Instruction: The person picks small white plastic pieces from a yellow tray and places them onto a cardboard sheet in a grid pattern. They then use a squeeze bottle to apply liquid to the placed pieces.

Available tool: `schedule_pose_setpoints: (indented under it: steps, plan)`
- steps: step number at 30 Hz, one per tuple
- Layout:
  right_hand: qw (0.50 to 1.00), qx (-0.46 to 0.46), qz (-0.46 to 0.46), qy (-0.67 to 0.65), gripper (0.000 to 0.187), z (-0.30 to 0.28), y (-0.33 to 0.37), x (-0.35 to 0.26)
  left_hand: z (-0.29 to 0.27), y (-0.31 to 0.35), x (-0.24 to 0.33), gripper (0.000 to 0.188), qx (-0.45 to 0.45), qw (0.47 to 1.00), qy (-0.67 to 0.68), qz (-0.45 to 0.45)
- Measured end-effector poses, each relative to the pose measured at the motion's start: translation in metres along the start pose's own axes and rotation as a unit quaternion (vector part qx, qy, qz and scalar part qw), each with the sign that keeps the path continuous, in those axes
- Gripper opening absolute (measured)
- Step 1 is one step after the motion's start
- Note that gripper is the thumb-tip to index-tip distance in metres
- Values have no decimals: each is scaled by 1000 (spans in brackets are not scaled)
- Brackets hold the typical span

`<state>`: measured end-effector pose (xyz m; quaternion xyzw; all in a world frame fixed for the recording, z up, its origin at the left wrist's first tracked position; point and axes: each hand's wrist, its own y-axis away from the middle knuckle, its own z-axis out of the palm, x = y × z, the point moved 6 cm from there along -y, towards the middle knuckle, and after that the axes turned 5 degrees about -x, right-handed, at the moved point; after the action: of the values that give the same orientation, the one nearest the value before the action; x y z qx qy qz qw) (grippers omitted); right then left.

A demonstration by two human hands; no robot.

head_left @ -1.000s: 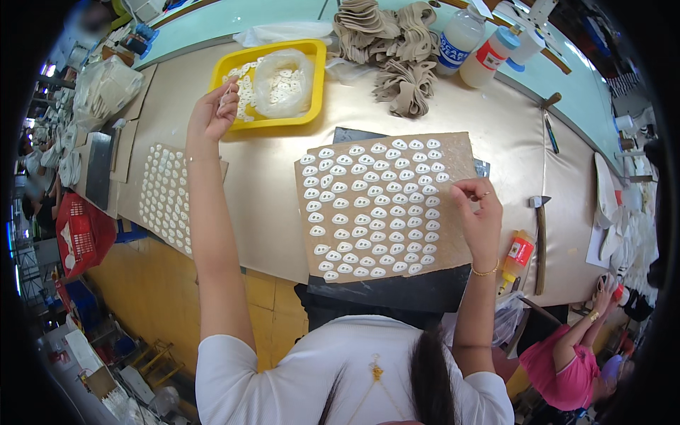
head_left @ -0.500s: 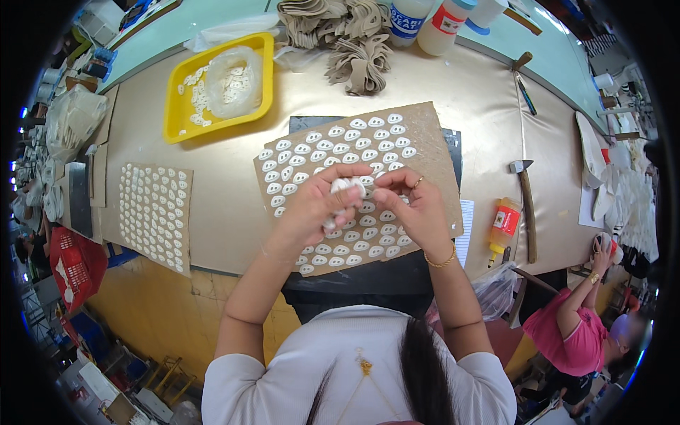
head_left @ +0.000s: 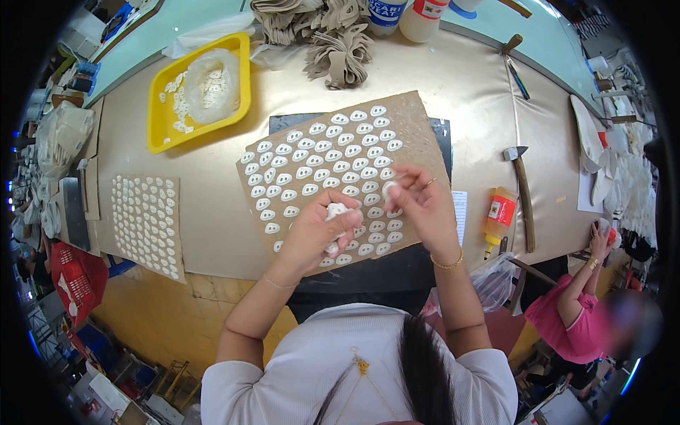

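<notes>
My left hand (head_left: 316, 225) is closed around a bunch of small white oval pieces (head_left: 335, 212), over the lower middle of a brown cardboard sheet (head_left: 414, 120). My right hand (head_left: 425, 211) pinches a single white oval piece (head_left: 389, 190) between thumb and fingers, just above the sheet's right part. Slanting rows of similar pieces with dark holes, such as one white piece (head_left: 377, 111), cover much of the sheet. Some of those rows are hidden by my hands. Beneath the cardboard lies a dark board (head_left: 443, 142).
Left lies another cardboard sheet (head_left: 177, 234) of white pieces. Behind it stands a yellow tray (head_left: 246, 81) with loose pieces and a plastic bag (head_left: 212, 88). A hammer (head_left: 522, 191) and a glue bottle (head_left: 500, 212) lie right. Fabric bundles (head_left: 340, 57) sit behind. A person in pink (head_left: 574, 315) works at far right.
My right hand has moved away from the left one, out over the right part of the sheet, with a white piece in its fingers. The whole view has shifted slightly.
</notes>
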<state>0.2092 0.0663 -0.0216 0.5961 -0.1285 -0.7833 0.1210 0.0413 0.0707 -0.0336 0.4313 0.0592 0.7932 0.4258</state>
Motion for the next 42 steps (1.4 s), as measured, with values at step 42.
schedule_pose_setpoints:
  steps: [42]
  plan:
    - [995,42,69,64,16,-33,2,-5,10,21,-23,18,-4,990,90,-107]
